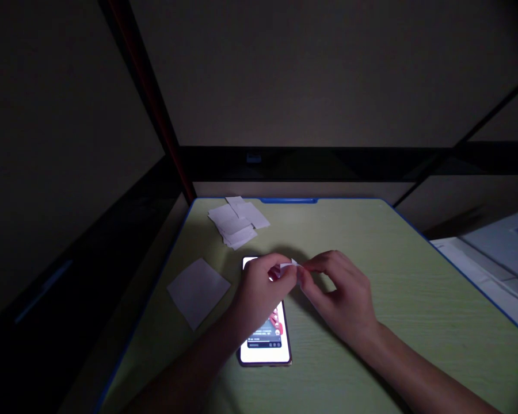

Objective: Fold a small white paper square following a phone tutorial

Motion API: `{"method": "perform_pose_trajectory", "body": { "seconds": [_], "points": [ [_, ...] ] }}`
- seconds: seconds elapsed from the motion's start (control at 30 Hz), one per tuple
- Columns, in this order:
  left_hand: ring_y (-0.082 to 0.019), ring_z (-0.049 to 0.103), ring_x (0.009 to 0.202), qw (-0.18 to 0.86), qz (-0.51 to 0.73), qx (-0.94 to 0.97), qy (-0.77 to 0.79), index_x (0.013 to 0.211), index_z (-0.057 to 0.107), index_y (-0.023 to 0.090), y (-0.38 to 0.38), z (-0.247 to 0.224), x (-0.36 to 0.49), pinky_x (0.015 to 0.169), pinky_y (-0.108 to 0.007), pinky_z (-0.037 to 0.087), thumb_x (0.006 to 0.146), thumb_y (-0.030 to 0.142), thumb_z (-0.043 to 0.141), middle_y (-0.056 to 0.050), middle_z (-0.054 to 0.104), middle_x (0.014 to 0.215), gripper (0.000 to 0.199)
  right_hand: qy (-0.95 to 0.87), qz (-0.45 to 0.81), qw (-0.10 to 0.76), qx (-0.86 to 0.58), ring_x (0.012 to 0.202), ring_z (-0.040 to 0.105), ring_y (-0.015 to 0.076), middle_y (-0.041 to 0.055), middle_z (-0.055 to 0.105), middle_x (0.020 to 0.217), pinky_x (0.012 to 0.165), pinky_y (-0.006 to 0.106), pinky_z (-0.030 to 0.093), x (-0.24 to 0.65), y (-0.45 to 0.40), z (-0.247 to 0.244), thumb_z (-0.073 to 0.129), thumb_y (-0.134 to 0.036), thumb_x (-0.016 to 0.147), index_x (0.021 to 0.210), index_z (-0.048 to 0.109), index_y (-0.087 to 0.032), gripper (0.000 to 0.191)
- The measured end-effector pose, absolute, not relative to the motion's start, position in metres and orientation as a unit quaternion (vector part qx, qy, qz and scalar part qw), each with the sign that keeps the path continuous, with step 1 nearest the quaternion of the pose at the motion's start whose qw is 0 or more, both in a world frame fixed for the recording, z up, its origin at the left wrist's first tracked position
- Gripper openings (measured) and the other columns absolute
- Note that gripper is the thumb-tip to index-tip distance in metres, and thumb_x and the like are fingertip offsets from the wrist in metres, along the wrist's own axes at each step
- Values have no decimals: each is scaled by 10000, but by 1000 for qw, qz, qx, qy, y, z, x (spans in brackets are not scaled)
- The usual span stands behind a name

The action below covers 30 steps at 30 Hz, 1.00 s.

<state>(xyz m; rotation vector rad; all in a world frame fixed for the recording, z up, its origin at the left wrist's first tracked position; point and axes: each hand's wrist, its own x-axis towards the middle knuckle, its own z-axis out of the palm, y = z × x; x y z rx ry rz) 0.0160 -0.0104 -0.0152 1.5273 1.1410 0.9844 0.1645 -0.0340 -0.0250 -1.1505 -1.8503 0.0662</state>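
Note:
A small folded piece of white paper is pinched between my two hands above the table. My left hand grips its left side with thumb and fingers, over the upper part of a lit smartphone. On the right, my right hand pinches the paper's other end between thumb and forefinger. The fingers hide part of the paper, so its full shape cannot be made out. The phone lies flat, its bright screen partly covered by my left hand and forearm.
A single square sheet of paper lies left of the phone. Behind it, several paper pieces overlap in a loose pile. The pale green table has a blue edge, with dark panelled walls behind. White items stand beyond its right edge.

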Motion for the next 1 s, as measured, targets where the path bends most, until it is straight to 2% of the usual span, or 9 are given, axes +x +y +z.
{"method": "perform_pose_trajectory", "body": {
  "seconds": [0.23,0.43,0.63,0.77,0.9,1.0],
  "points": [
    [-112,497,583,556,418,562,448,645,604,136,-6,-19,16,556,-221,379,734,226,562,13,547,583,133,-810,-84,403,-417,719,558,198,70,666,793,615,341,448,172,-35,-25,630,-128,796,882,656,-175,101],
    [-103,491,577,587,440,520,438,636,603,133,-3,-13,13,534,-210,368,722,265,594,15,555,588,157,-826,-84,381,-406,778,560,230,105,674,873,651,373,460,169,-35,-22,626,-141,792,1053,654,-135,263],
    [-99,509,576,629,431,507,402,685,619,140,0,-12,9,538,-207,384,709,303,654,14,581,622,168,-819,-60,404,-404,827,549,245,101,643,943,688,403,449,173,-38,-21,608,-124,777,1074,639,-182,304],
    [-106,513,588,572,458,527,431,658,606,145,6,-15,3,554,-214,388,724,291,623,22,564,603,161,-805,8,445,-393,855,542,235,78,599,940,695,393,450,168,-47,-21,548,-57,755,1022,633,-209,319],
    [-93,458,549,490,493,543,472,652,586,150,11,-17,-2,522,-207,351,733,287,600,49,488,556,159,-880,83,334,-329,928,533,263,110,579,1068,734,430,450,154,-54,-24,508,-91,787,991,662,-204,280],
    [-89,441,544,455,496,558,485,636,569,154,12,-16,-4,513,-205,339,740,271,579,53,461,547,157,-899,96,269,-331,1025,518,289,95,565,1172,810,466,431,147,-52,-28,506,-102,805,892,693,-221,238]
  ]
}}
